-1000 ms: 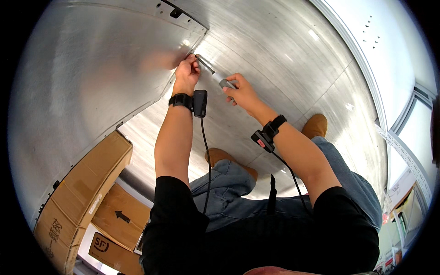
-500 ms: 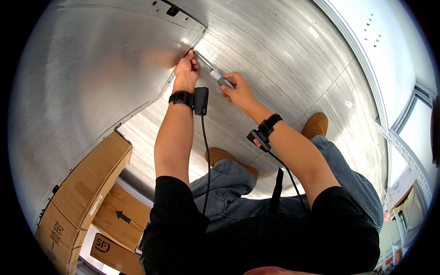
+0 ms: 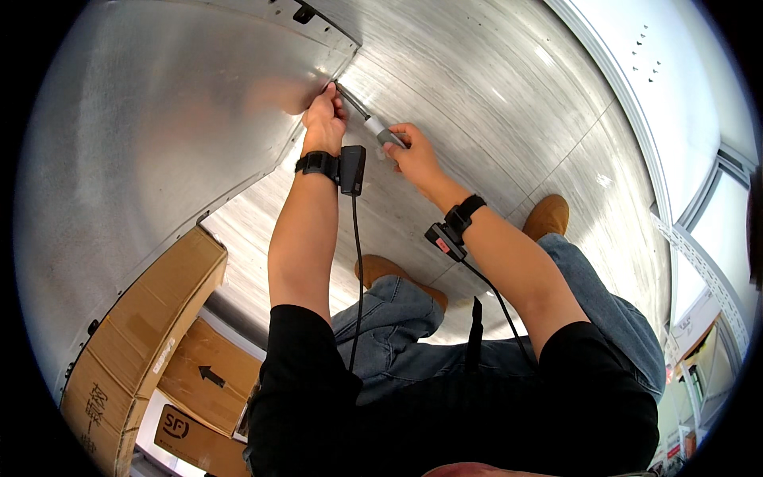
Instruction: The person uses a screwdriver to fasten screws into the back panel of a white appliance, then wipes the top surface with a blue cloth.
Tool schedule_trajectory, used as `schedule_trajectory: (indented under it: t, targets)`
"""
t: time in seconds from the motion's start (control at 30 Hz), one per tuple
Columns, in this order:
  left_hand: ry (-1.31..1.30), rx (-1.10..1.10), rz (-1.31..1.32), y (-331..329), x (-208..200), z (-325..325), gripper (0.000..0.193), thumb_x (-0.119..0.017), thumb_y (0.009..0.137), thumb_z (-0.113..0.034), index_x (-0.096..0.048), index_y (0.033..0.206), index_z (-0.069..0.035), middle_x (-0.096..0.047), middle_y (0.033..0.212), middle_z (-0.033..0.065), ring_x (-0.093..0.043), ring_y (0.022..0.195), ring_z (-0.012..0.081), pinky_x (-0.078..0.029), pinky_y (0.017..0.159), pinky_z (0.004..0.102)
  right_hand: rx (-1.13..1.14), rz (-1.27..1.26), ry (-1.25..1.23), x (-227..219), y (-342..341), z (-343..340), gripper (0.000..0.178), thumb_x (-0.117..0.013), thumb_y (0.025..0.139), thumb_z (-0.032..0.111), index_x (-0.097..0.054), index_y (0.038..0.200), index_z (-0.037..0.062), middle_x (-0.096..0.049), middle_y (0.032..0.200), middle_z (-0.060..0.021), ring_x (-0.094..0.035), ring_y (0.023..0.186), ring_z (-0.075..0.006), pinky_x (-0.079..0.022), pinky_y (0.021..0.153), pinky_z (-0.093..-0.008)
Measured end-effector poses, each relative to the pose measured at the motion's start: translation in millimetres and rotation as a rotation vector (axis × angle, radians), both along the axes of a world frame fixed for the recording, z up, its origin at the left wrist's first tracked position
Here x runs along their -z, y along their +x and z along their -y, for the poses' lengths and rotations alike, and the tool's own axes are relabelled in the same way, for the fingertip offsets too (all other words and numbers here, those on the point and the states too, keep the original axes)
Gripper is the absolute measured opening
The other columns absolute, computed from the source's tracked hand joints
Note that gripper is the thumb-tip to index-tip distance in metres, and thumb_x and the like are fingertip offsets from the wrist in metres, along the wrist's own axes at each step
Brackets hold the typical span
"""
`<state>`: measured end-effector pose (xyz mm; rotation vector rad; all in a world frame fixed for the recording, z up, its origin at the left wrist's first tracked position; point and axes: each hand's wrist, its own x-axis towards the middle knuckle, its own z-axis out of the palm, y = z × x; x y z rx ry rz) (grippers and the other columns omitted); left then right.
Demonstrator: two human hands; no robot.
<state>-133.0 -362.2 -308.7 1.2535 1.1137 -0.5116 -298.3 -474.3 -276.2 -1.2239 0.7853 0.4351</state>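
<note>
A screwdriver (image 3: 377, 127) with a thick grey handle points up and left, its thin shaft reaching the edge of a large silver metal panel (image 3: 175, 135). My right hand (image 3: 416, 156) is closed around the rear of the handle. Close beside the shaft's tip, my left hand (image 3: 324, 118) is pinched at the panel's edge. Its fingers hide whatever is between them, and the tip itself is too small to make out. Each wrist wears a black strap with a small black box and a cable.
Cardboard boxes (image 3: 151, 318) stand at the lower left against the panel. Wood-patterned floor (image 3: 493, 103) lies under my hands and my brown shoes (image 3: 547, 218). At the right a white panel (image 3: 675, 87) bears several small dark screw-like pieces, and a white perforated metal strip (image 3: 703, 266) runs below it.
Both hands stay near the panel's edge with only slight shifts. The screwdriver's handle looks slightly turned, and the left wrist has moved a little up and right.
</note>
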Motion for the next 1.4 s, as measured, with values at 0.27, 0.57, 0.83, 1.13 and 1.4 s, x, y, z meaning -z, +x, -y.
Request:
schedule_trajectory:
  t: [0.27,0.57,0.83,1.13,1.4]
  targets:
    - [-0.087,-0.012,0.033,-1,3,-5,0.008,-0.058,0.086,-0.004,-0.06,0.078,-0.005,-0.059,0.067,0.0028,-0.05,0.051,0.0106,-0.037,0.042,0.0236,0.218,-0.079,-0.029,4,0,-5,0.031,-0.056,0.091,0.018,-0.048,0.117,0.0025,-0.052,0.106,-0.0088,-0.053,0.089,-0.018,-0.051,0.068,-0.0318]
    - [-0.076,-0.002,0.031,1,8,-5,0.007,-0.057,0.085,-0.001,-0.06,0.08,-0.005,-0.059,0.068,0.0031,-0.05,0.051,0.0102,-0.037,0.041,0.0224,0.346,-0.03,0.007,7,-9,-8,0.031,-0.061,0.087,0.01,-0.047,0.111,-0.0014,-0.05,0.106,-0.0117,-0.054,0.091,-0.0192,-0.053,0.067,-0.0323]
    - [-0.049,-0.037,0.025,1,6,-3,0.007,-0.057,0.085,-0.001,-0.06,0.08,-0.005,-0.059,0.068,0.0035,-0.049,0.05,0.0103,-0.036,0.041,0.0226,0.323,-0.125,0.04,-2,-2,2,0.028,-0.055,0.092,0.017,-0.049,0.111,-0.0022,-0.053,0.102,-0.0116,-0.059,0.08,-0.0182,-0.052,0.062,-0.0306]
    - [-0.058,-0.016,0.021,1,6,-4,0.008,-0.057,0.086,-0.003,-0.06,0.079,-0.005,-0.058,0.067,0.0033,-0.048,0.05,0.0102,-0.035,0.041,0.0233,0.313,-0.148,0.172,-4,-5,8,0.034,-0.053,0.094,0.027,-0.047,0.112,-0.0014,-0.051,0.103,-0.0127,-0.055,0.066,-0.0152,-0.05,0.059,-0.032]
    - [-0.069,-0.024,0.018,3,5,-5,0.008,-0.058,0.086,-0.004,-0.06,0.078,-0.006,-0.058,0.066,0.0026,-0.048,0.051,0.0101,-0.036,0.042,0.0239,0.37,-0.169,0.199,-11,-8,5,0.033,-0.051,0.094,0.028,-0.046,0.111,-0.0007,-0.052,0.094,-0.0109,-0.053,0.062,-0.0147,-0.05,0.058,-0.0319]
